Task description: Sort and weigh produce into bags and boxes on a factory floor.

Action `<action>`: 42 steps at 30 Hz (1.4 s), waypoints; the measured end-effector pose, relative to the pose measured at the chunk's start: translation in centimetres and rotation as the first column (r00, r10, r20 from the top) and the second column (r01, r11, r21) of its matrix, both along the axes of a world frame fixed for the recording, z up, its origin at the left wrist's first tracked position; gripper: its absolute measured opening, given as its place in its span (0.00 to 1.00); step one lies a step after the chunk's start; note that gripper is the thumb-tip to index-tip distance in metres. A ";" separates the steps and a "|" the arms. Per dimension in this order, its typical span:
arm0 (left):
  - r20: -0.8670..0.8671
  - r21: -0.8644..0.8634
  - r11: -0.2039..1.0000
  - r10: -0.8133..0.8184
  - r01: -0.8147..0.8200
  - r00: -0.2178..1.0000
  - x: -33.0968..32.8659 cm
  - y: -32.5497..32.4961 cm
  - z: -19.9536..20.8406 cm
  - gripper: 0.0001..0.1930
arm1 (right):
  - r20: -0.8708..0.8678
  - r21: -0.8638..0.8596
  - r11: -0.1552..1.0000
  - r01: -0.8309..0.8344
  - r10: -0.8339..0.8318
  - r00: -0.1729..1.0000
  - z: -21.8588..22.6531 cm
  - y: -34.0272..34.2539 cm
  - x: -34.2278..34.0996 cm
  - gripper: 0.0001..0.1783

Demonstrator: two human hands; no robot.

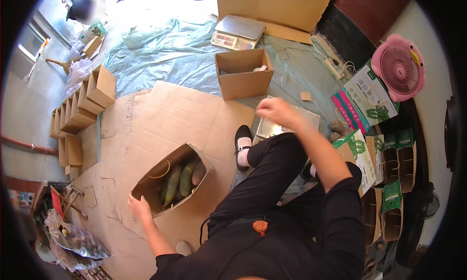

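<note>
An open cardboard box [194, 197] stands tilted on the floor in front of me. Long green and brownish gourd-like vegetables [186, 180] lie inside, beside a curved cord handle [159, 169]. My left hand [140, 208] grips the box's near left edge. My right hand [276, 111] hovers over a pale, shallow plastic bin [309, 117] beyond my knee. Its fingers are bent together, and what they hold, if anything, is too small to make out. My forearm and leg hide part of the bin.
Another cardboard box [245, 85] and a weighing scale [238, 32] stand ahead. Folded-open boxes [80, 107] line the left. At right are a pink fan [399, 68], printed cartons [369, 97] and a power strip [334, 67]. Flattened cardboard [182, 114] and blue plastic sheeting [160, 51] cover the floor.
</note>
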State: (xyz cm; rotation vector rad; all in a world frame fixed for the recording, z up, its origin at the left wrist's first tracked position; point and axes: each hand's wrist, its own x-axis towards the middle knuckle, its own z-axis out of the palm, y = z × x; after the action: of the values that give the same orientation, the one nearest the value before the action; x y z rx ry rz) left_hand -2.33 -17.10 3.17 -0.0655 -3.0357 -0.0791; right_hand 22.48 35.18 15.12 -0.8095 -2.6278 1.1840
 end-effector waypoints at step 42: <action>0.503 -0.354 -0.310 -0.858 0.882 -0.099 11.2 10.2 -16.6 0.16 | 0.485 -0.597 -0.199 0.777 -0.861 0.152 -25.4 -20.5 46.9 0.07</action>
State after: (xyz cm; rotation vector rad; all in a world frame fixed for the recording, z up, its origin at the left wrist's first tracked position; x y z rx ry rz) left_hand 8.82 -6.88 -13.44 -2.4373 -1.8372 0.8560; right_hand 69.37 14.69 -10.23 -2.0607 -0.5683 1.6036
